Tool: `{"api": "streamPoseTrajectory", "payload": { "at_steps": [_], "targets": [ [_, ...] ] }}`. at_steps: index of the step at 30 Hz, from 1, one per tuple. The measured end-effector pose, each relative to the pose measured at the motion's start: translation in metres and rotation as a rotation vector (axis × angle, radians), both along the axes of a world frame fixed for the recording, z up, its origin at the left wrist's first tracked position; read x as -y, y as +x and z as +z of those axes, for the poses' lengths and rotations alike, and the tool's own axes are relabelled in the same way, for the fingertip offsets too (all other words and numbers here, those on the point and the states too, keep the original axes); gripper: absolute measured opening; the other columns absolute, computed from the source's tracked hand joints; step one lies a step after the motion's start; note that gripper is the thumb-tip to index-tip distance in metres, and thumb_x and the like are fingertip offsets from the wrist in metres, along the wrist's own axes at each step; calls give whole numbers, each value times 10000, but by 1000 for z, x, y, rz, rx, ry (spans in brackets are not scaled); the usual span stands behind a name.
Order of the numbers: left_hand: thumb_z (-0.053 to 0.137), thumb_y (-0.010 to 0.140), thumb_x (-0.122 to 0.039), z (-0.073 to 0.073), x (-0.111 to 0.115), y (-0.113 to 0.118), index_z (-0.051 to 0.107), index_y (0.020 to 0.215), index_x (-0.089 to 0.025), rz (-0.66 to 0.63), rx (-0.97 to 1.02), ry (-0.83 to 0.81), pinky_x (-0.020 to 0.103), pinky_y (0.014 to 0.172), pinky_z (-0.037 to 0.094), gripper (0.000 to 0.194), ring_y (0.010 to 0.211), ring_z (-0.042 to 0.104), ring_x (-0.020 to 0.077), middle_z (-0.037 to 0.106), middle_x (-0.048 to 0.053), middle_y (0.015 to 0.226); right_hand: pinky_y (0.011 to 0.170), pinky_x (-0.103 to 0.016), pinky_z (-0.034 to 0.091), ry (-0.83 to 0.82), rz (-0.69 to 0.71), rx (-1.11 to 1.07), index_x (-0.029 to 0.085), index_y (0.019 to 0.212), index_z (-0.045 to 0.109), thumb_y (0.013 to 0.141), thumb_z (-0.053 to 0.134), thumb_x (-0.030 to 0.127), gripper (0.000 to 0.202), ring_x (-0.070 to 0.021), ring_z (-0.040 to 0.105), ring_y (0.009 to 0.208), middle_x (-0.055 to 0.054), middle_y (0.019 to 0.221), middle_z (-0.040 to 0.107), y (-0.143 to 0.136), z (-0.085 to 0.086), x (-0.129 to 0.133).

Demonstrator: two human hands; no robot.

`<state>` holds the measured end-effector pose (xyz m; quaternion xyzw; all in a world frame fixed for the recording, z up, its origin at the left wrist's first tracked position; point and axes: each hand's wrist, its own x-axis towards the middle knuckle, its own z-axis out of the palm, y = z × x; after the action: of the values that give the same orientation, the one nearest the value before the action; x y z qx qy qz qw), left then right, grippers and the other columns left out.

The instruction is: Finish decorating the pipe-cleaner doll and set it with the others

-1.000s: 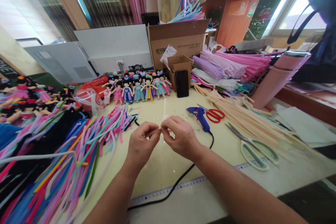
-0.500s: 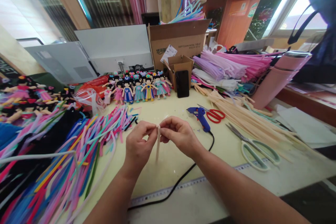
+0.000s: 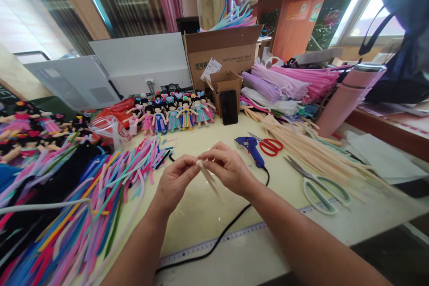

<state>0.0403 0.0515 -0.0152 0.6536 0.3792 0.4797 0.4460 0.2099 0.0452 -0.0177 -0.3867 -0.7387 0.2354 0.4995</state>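
Note:
Over the middle of the table, a cream pipe cleaner (image 3: 209, 179) is pinched between my two hands, its upper end bunched into a small knot or coil at the fingertips. My left hand (image 3: 176, 181) grips that end from the left with thumb and forefinger. From the right, my right hand (image 3: 228, 167) pinches it too, the fingertips of both hands almost meeting. The free length hangs down to the right and is blurred. Beyond my right hand lie a blue glue gun (image 3: 250, 151) and red-handled scissors (image 3: 271, 146).
Colourful pipe cleaners (image 3: 110, 187) heap on the left. Small dolls (image 3: 172, 116) stand in rows behind, beside a phone (image 3: 229, 107). White-handled scissors (image 3: 318, 190), cream pipe cleaners (image 3: 308, 156) and a pink flask (image 3: 350, 98) are on the right. A black cord (image 3: 231, 228) crosses a ruler (image 3: 246, 229) in front.
The hanging part of the pipe cleaner has swung from straight down to slanting right. Both hands keep their pinch, with the right fingers lifted slightly. The whole view has shifted a little.

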Motion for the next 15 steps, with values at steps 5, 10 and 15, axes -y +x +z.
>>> {"api": "streamPoseTrajectory", "payload": {
  "at_steps": [5,10,15],
  "targets": [
    [646,768,-349,4,-2,3,626,727,-181,69,-147,108,255,618,453,173,662,532,136,585,2,696,801,-321,411,92,-88,33,181,712,620,819,631,180,107,-154,551,811,-17,782,600,2,3,-2],
    [605,785,-279,18,-1,7,631,728,-195,146,-358,381,297,744,493,105,764,593,164,648,33,776,563,-229,380,-181,42,-151,191,707,547,822,586,235,129,-106,485,593,44,622,528,0,0,-4],
    [604,781,-301,24,7,12,612,801,-196,323,-432,408,290,728,505,107,729,620,161,664,8,757,543,-224,359,-169,-31,-234,185,679,538,796,586,269,151,-97,460,565,47,605,518,-3,2,0]
  ]
}}
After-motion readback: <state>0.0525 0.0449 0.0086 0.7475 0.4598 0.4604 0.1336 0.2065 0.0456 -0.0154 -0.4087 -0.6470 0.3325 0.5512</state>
